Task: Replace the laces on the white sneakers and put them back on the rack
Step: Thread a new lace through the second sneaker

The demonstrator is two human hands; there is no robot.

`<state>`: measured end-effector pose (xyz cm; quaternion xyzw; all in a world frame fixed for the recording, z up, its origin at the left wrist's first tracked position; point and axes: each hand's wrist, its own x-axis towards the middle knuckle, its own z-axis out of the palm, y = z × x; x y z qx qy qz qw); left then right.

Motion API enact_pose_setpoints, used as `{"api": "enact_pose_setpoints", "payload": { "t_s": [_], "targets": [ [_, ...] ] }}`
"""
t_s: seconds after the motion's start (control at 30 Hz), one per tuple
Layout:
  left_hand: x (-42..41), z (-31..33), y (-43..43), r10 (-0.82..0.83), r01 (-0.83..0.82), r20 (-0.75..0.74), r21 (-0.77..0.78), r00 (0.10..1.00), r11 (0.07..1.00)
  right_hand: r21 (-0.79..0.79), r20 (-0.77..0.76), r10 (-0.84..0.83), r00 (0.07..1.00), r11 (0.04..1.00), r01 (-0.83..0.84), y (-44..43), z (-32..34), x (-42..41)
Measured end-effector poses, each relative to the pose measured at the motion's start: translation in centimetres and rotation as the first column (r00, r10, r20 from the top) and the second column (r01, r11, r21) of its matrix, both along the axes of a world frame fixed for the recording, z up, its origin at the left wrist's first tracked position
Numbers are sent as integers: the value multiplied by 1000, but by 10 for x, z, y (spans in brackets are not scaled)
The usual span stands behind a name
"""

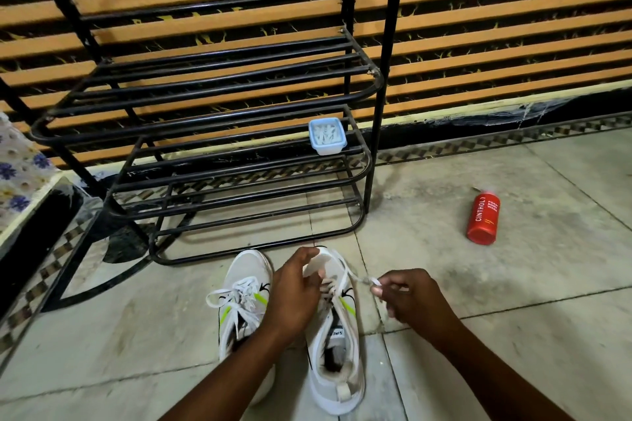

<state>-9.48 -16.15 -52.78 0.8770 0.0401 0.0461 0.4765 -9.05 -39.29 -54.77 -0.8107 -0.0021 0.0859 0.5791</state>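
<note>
lacing at 6 o'clock on the floor (513, 284): hands apart, left hand (295, 290) gripping forefoot of right sneaker (354, 362), right hand (407, 297) pinching lace (367, 280) end toward 3 o'clock. lace limp, light, likely slippery; best pinched at stiff tip. laced sneaker (246, 270) alongside, rack (375, 147) at 12.

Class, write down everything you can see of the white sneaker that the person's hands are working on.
The white mesh sneaker, with a neon-yellow streak and a black mark on its side, stands upright on the grey tiled floor. Its toe points toward the black metal rack, and it sits close beside the other white sneaker. Its flat white lace is only partly threaded. A pull tab sits at the heel. The left hand grips its front upper; the right hand pinches the lace end.
</note>
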Motion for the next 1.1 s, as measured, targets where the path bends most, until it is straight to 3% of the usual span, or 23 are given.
{"api": "enact_pose_setpoints", "payload": {
  "t_s": [0.07,0.17,0.33,0.57,0.7,0.83,1.1],
  "targets": [
    [-11,-5,3,14,-15,24,19,1000,1000,201,-61,-27,998,979,39,9,8,-2],
    [-27,-8,5,-4,7,-60,52,998,999,395,-143,-83,986,909,134,20,17,-4],
    [-38,-11,3,-48,68,-149,136,988,988,446,-196,-128,972,871,204,36,16,1],
    [-40,-8,-8,-44,80,-186,190,982,979,300,-84,-143,986,940,162,61,5,-1],
    [-39,-3,-5,93,-90,-267,24,959,996,11,93,-46,995,999,45,67,1,0],
    [-44,0,1,95,-108,-283,-30,954,994,-204,230,92,969,978,-44,72,1,-2],
    [-49,-3,7,102,-199,-383,-223,918,954,-270,271,189,944,956,-114,82,6,3]
  ]
}}
